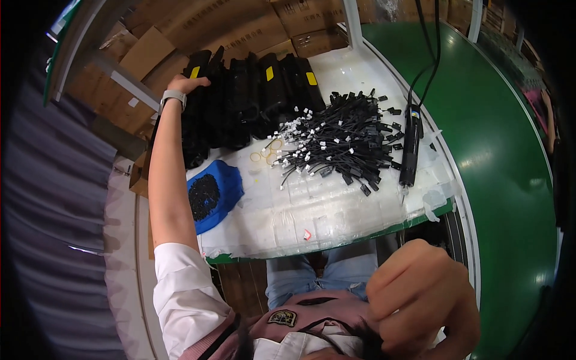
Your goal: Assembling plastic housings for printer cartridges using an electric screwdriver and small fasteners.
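Cardboard boxes (pixel 240 27) are stacked behind a small white worktop (pixel 312 210), which is covered with clear plastic film and bordered on the right by a curved green conveyor surface (pixel 498 150).

At the back left of the worktop a row of black moulded parts (pixel 252 99) is stood on end, several of them marked with yellow stickers. The left hand (pixel 189 83) is stretched out to the leftmost end of this row, with the fingers laid on the top of one part. Whether the part is actually gripped cannot be told, since the fingers are partly hidden behind it. A pale watch band (pixel 173 97) is worn on that wrist, and a white sleeve is seen at the upper arm.

The right hand (pixel 420 300) is held close to the camera, at the lower right, near the person's chest. Its fingers are curled inward into a loose fist, and nothing can be made out inside it.

Just right of the row, a tangled heap of black cables with white connectors (pixel 342 141) is spread over the middle of the worktop. A few rubber bands (pixel 267 155) lie at its left edge. A blue tray of small black pieces (pixel 213 195) sits at the front left, below the outstretched forearm. A black electric screwdriver (pixel 411 147) hangs by its cord over the right edge.
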`<act>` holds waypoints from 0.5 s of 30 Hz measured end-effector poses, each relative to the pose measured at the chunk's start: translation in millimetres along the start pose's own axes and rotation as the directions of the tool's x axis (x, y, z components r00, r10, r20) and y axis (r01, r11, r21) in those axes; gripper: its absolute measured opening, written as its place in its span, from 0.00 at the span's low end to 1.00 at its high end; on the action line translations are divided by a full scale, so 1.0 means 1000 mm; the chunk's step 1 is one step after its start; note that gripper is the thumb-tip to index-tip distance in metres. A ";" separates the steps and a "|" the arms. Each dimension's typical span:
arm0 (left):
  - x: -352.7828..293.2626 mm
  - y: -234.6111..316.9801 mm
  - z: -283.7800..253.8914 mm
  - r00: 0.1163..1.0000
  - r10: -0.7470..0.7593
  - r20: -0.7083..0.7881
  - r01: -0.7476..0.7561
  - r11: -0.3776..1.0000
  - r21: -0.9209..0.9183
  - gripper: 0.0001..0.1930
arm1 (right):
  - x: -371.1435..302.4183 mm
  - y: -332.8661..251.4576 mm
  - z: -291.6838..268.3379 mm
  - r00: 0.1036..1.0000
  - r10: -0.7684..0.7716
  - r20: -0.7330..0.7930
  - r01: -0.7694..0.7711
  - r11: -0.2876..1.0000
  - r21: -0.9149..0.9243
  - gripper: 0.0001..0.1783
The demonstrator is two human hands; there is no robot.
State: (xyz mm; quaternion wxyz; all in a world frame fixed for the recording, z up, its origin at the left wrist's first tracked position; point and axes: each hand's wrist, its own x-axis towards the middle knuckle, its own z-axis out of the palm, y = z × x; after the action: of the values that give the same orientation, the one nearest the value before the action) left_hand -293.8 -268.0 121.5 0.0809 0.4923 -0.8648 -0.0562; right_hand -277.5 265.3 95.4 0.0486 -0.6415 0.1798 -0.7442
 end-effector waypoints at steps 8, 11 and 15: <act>-0.031 0.022 0.005 0.968 0.163 -0.190 -0.115 0.963 0.243 0.52 | 0.019 -0.010 -0.004 0.898 0.423 0.126 -0.440 0.878 0.190 0.13; -0.038 0.026 0.006 0.969 0.172 -0.179 -0.109 0.942 0.316 0.54 | 0.010 -0.003 -0.002 0.871 0.382 0.308 -0.438 0.888 0.139 0.12; -0.050 0.057 0.008 0.953 0.187 -0.239 -0.094 0.930 0.356 0.50 | -0.024 0.004 0.016 0.973 0.131 -0.188 -0.165 0.970 -0.179 0.05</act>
State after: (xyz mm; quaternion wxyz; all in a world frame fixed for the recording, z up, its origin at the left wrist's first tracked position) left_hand -318.0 -195.8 119.6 0.1149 0.4381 -0.8757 0.1673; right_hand -258.9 265.5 73.5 0.0256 -0.5603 0.3025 -0.7707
